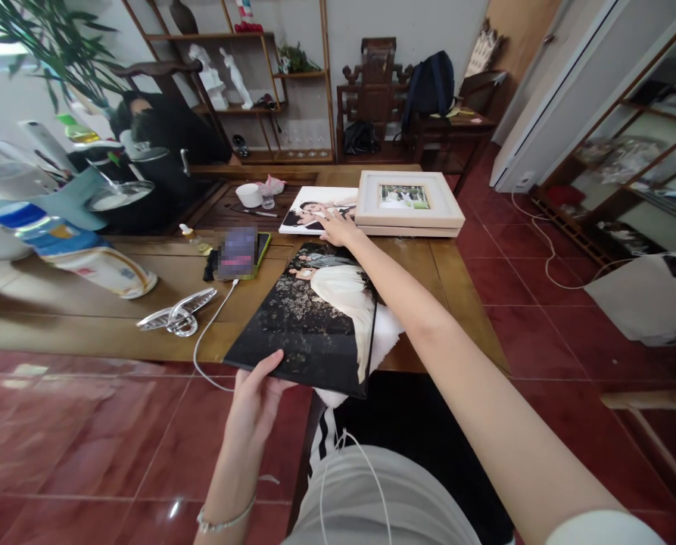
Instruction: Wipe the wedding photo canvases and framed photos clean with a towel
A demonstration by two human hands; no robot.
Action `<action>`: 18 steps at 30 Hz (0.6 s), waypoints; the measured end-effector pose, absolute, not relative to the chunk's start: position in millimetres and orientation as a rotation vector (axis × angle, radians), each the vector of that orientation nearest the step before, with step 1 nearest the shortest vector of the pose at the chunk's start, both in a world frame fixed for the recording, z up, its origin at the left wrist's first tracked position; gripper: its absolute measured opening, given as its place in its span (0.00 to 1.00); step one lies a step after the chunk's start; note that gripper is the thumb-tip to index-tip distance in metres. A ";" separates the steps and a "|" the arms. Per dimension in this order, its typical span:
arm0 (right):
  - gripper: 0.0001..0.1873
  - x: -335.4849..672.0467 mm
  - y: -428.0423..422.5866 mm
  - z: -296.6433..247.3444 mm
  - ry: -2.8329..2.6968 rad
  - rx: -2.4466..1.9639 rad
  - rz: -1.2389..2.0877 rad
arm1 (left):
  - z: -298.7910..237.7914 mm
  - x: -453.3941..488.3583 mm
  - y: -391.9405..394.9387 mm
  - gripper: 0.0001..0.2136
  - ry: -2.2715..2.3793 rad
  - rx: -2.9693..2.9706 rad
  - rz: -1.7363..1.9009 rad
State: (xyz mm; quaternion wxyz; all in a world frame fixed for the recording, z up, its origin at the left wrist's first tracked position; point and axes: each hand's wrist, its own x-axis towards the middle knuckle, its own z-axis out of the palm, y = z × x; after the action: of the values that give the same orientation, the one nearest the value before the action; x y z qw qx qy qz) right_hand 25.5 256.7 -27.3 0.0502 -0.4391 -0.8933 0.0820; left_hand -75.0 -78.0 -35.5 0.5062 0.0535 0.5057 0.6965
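Note:
A dark photo album [315,318] with a wedding picture on its cover lies tilted over the table's near edge. My left hand [258,393] grips its near left corner, thumb on top and fingers underneath. Stretched forward, my right hand [341,228] has its fingers spread over a second, white photo album [302,204] showing a couple; whether it presses on that cover or hovers just above cannot be told. Beside it, on the right, sits a pale wooden picture frame [451,204] with a small photo, on top of another frame-like piece. White cloth [387,333] shows beneath the dark album.
On the wooden table [456,303] are a phone [238,253] on a white cable, a clear hair clip [182,312], a small dropper bottle [195,239], a white cup [250,195] and a blue-capped bottle [82,250]. A dark pot [156,170] stands at the left.

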 end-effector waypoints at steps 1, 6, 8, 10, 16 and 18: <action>0.38 28.4 255.2 -23.7 -2.706 -1.289 0.247 | -36.6 -75.8 -78.0 0.13 1.218 0.137 1.678; 0.26 71.9 227.8 8.5 -2.578 -0.885 0.273 | -36.1 -74.0 -76.4 0.12 1.224 0.144 1.703; 0.23 101.6 210.0 19.9 -2.462 -0.921 0.329 | -33.1 -73.0 -74.7 0.11 1.226 0.141 1.715; 0.19 132.7 193.2 25.2 -2.384 -1.026 0.375 | -28.3 -74.2 -71.6 0.11 1.227 0.150 1.744; 0.17 204.8 166.3 19.7 -1.946 -1.274 0.914 | -8.6 -88.4 -49.2 0.11 1.217 0.238 1.727; 0.18 221.8 158.3 18.7 -1.751 -1.224 1.348 | -4.4 -89.8 -37.6 0.09 1.199 0.313 1.654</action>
State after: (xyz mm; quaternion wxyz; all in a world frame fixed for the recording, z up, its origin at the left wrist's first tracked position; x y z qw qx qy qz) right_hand 221.8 158.3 18.7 0.3030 -0.4617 -0.6606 0.5086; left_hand -89.8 -37.6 -4.4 0.5120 0.1300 0.4984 0.6874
